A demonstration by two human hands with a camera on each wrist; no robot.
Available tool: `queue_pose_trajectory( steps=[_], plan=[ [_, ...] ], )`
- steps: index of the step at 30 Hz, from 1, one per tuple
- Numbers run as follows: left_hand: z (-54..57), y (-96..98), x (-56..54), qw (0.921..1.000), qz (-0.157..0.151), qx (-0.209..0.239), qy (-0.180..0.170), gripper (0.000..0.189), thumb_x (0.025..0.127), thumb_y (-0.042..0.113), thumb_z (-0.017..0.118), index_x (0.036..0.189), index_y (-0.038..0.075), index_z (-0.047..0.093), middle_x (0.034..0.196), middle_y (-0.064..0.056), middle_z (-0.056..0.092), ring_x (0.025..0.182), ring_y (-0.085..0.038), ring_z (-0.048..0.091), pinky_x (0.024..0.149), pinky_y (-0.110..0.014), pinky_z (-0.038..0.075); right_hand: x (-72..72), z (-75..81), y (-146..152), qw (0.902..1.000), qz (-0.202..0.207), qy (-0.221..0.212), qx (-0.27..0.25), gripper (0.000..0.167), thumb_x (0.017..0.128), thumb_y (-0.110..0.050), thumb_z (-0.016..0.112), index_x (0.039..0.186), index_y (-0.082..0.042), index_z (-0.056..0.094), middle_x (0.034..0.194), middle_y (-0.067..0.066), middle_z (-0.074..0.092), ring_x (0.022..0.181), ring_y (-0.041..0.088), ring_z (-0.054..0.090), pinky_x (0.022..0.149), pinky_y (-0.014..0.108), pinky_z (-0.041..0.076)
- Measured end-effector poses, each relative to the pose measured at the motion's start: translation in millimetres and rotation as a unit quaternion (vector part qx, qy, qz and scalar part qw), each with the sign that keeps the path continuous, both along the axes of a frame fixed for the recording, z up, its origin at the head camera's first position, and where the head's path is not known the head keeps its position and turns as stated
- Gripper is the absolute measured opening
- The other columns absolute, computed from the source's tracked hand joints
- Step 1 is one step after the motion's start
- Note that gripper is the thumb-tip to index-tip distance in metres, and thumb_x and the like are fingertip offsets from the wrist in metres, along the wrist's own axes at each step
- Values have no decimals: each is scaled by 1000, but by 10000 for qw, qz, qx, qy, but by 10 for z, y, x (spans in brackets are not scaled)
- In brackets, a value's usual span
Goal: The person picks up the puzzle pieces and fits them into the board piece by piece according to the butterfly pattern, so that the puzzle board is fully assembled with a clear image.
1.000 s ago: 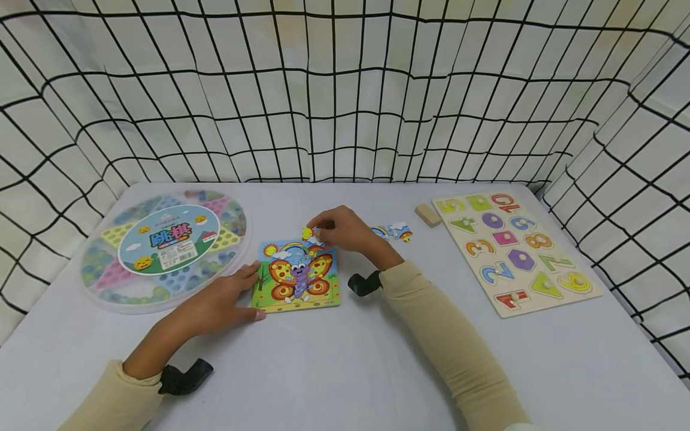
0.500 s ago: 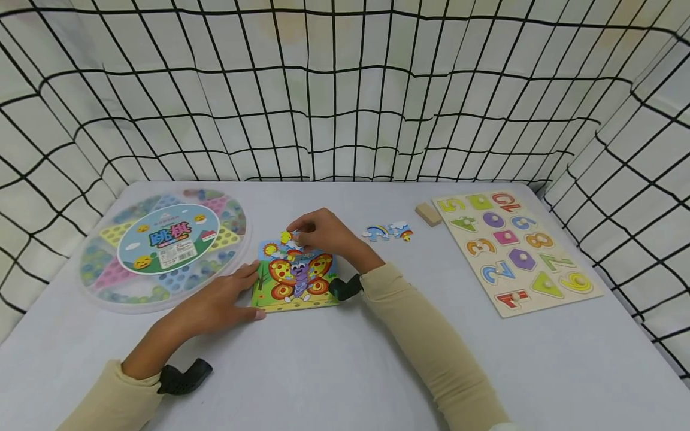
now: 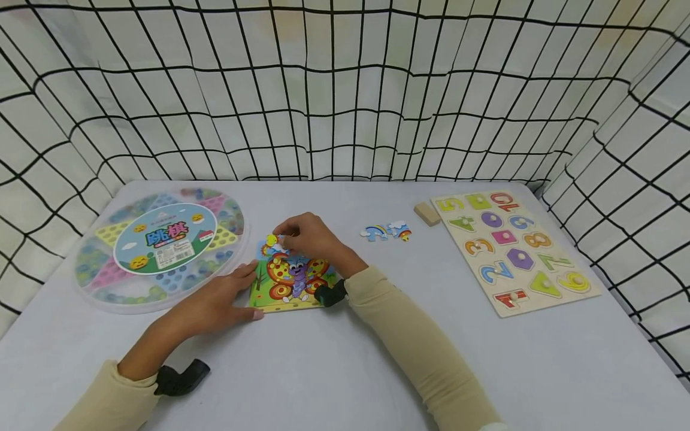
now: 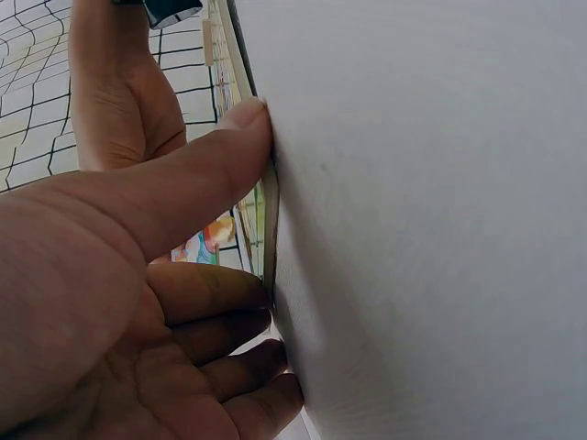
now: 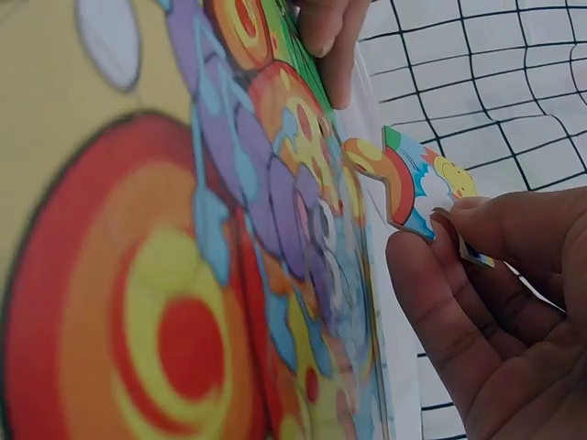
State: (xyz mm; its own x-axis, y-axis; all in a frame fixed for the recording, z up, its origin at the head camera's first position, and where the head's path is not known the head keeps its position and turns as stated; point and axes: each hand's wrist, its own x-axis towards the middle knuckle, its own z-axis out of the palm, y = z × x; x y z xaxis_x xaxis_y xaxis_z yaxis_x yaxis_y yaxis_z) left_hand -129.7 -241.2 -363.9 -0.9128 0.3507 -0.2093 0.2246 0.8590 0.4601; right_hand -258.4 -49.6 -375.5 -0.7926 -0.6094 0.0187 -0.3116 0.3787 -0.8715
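A square butterfly jigsaw puzzle (image 3: 297, 286) lies on the white table, its upper part partly covered by my right hand (image 3: 311, 236). Between thumb and fingers that hand pinches a jigsaw piece (image 5: 417, 188) with a yellow smiling sun and part of a rainbow, held over the puzzle's far left corner. In the right wrist view the piece is tilted and apart from the board. My left hand (image 3: 212, 304) rests at the puzzle's near left corner, thumb at the near edge and fingers spread along the left side.
Two loose rainbow-and-cloud jigsaw pieces (image 3: 386, 231) lie right of the puzzle. A wooden block (image 3: 427, 214) sits beside a number-and-shape peg board (image 3: 517, 254). To the left is a round Chinese checkers set (image 3: 162, 248). Black netting (image 3: 334, 114) over white cloth surrounds the table.
My right hand has moved left with the jigsaw piece, from the puzzle's far right part to its far left corner. The left hand has stayed at the near left corner.
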Motion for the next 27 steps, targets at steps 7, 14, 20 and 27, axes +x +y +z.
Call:
queue_pose_trajectory(
  steps=[7,14,20,27],
  plan=[
    [-3,-7,6,10000,-54,-6,33,87,84,39,75,145,-9,36,155,-24,25,140,-46,22,106,-61,27,71,16,-86,9990,135,316,301,22,95,-6,61,115,-3,70,91,-2,66,70,9,64,64,19,53],
    [18,-9,17,10000,-51,19,61,86,84,37,76,145,-10,36,154,-25,26,139,-47,23,106,-60,29,82,29,-161,9963,102,664,529,20,96,-7,61,112,-5,71,92,-3,67,73,5,62,65,17,50],
    [10,-18,12,10000,-52,19,63,87,84,37,76,145,-9,36,154,-25,26,139,-48,24,105,-61,29,85,21,-215,9913,90,889,964,22,95,-10,62,115,-7,71,104,0,70,87,5,61,72,15,47],
    [13,-13,19,9999,-78,45,110,87,84,38,76,145,-9,36,154,-26,26,138,-47,25,105,-62,28,137,58,-255,9779,90,1176,1727,32,91,-15,69,123,-10,68,115,1,62,97,9,54,79,16,43]
  ],
)
